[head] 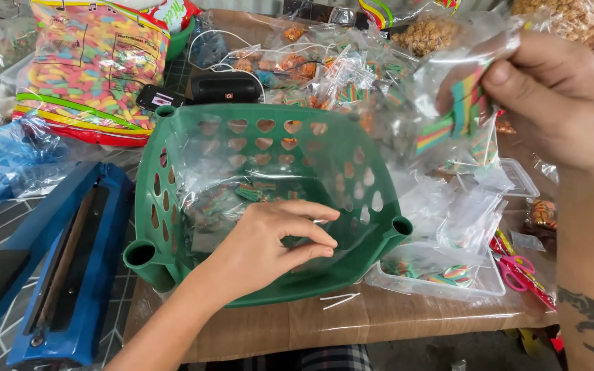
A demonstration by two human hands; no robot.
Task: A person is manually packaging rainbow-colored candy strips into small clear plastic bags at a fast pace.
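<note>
Pinching the candy strips (pixel 463 110) through their bag (pixel 441 89), the right hand (pixel 558 103) is kept steady; a clear bag (pixel 311 240) in the basket (pixel 173 206) is fingered by the left hand (pixel 269 244).

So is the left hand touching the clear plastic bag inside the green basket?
Touching. The head view shows the left hand with fingertips pinching the clear plastic bag in the green basket.
</note>
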